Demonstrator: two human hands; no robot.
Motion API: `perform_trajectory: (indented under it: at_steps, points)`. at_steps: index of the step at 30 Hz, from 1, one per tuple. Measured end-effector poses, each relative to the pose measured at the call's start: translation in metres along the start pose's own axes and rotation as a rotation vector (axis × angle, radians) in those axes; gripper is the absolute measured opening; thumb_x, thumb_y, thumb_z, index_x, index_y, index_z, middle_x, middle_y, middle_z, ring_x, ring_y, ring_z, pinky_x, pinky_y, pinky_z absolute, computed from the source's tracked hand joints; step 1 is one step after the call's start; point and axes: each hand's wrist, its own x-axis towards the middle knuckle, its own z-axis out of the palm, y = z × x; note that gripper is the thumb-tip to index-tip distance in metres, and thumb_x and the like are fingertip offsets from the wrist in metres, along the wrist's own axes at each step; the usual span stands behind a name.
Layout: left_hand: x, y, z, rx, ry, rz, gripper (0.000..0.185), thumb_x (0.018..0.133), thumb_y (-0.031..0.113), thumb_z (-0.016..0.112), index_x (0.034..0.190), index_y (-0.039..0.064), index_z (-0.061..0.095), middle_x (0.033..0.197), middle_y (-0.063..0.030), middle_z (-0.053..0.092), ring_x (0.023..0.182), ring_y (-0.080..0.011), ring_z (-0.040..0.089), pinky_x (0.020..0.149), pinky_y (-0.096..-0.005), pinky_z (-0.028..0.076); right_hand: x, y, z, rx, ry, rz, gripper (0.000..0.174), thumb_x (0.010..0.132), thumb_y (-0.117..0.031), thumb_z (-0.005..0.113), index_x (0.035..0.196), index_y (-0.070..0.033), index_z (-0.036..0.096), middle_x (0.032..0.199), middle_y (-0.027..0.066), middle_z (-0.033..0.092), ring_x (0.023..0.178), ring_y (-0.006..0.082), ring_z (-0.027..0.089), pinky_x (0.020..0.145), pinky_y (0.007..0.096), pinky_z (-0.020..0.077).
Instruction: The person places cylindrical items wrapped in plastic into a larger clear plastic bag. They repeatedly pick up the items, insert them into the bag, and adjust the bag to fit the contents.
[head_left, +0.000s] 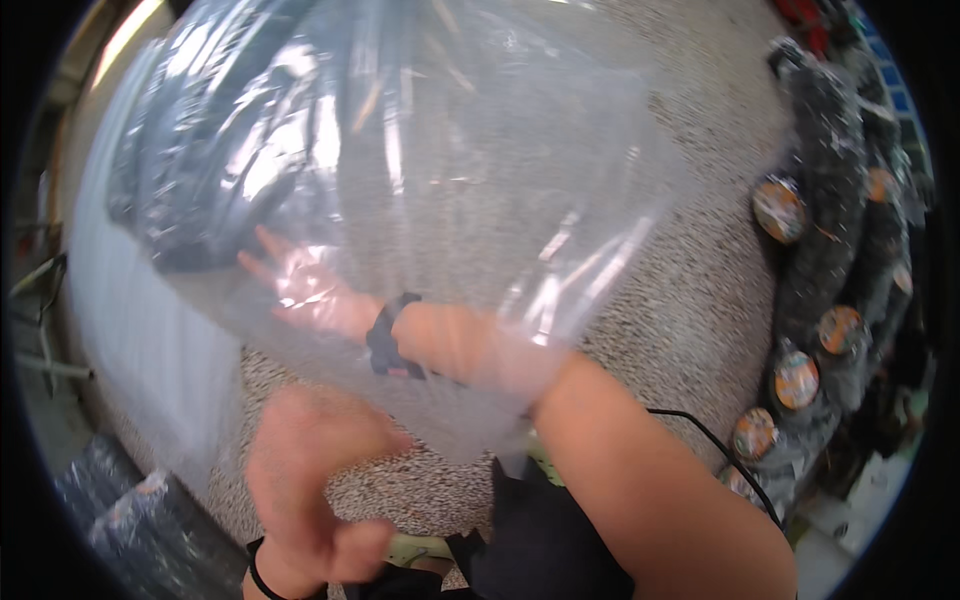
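A large clear plastic bag or sheet (480, 150) spreads before me, shiny and creased. My right hand (315, 292) shows through the film with its fingers spread, and a black wristband or watch (386, 337) is on that wrist. The film covers the right forearm; whether the arm is inside a bag or under a sheet, I cannot tell. Just beyond the fingertips, a dark bundle (195, 202) shows through the glare. My left hand (300, 465) is blurred, below the film's near edge, its thumb apart from the curled fingers and nothing visible between them.
Several dark rolls (817, 187) in clear wrap, with round orange labels, lie along the right. More wrapped dark rolls (157, 532) sit at lower left. A black cable (712, 442) crosses the speckled floor (690, 315). Metal tubing (52, 364) stands at the left edge.
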Motion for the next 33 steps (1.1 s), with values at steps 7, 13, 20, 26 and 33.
perform_trajectory:
  at_steps: [7, 13, 20, 26, 33]
  points:
    - [-0.01, -0.166, 0.231, 0.257, -0.116, -0.608, 0.081, 0.092, 0.05, 0.055, 0.156, 0.017, 0.017, 0.16, -0.02, 0.01, 0.149, -0.0357, 0.003, 0.116, -0.0559, -0.003, -0.318, 0.009, -0.189, -0.508, 0.007, 0.549, 0.072, 0.078, -0.025, 0.071, 0.142, -0.011, 0.041, 0.145, 0.0176, 0.037, 0.138, 0.0372, 0.03, 0.115, 0.0572, 0.0192]
    - [-0.099, -0.227, 0.236, 0.825, -0.117, -0.291, 0.055, 0.092, 0.014, 0.053, 0.146, 0.018, 0.043, 0.158, -0.0097, 0.027, 0.147, -0.0321, 0.018, 0.117, -0.0524, 0.01, -0.607, -0.106, -0.41, -1.395, 0.552, 1.466, 0.075, 0.07, -0.023, 0.079, 0.132, 0.001, 0.045, 0.139, 0.0233, 0.044, 0.129, 0.0404, 0.039, 0.109, 0.0518, 0.0262]
    - [-0.081, -0.232, 0.176, 0.345, -0.124, -0.422, 0.034, 0.094, -0.001, 0.047, 0.124, 0.005, 0.06, 0.124, -0.0119, 0.058, 0.113, -0.0268, 0.055, 0.099, -0.0343, 0.041, -0.782, -0.198, -0.565, -1.242, 0.757, 2.096, 0.083, 0.08, -0.056, 0.068, 0.12, 0.015, 0.051, 0.118, 0.0356, 0.057, 0.114, 0.0473, 0.055, 0.095, 0.0473, 0.0454]
    - [-0.069, -0.215, 0.13, -0.247, 0.108, -0.69, 0.03, 0.088, -0.002, 0.04, 0.11, -0.001, 0.061, 0.094, 0.0001, 0.06, 0.081, -0.009, 0.053, 0.071, -0.0225, 0.042, -0.735, -0.152, -0.515, -1.262, 0.015, 1.553, 0.035, 0.094, -0.027, 0.048, 0.08, 0.001, 0.065, 0.08, 0.0212, 0.067, 0.075, 0.0398, 0.064, 0.068, 0.0502, 0.0509]
    - [-0.03, -0.132, 0.138, -0.337, -0.03, -0.642, 0.04, 0.093, 0.012, 0.041, 0.127, 0.0, 0.058, 0.088, 0.0024, 0.057, 0.078, -0.0054, 0.049, 0.071, -0.0191, 0.038, -0.412, -0.174, -0.393, -0.24, 0.156, 1.062, 0.028, 0.095, -0.022, 0.054, 0.077, -0.001, 0.061, 0.06, 0.0145, 0.057, 0.053, 0.0315, 0.055, 0.057, 0.0419, 0.0469]
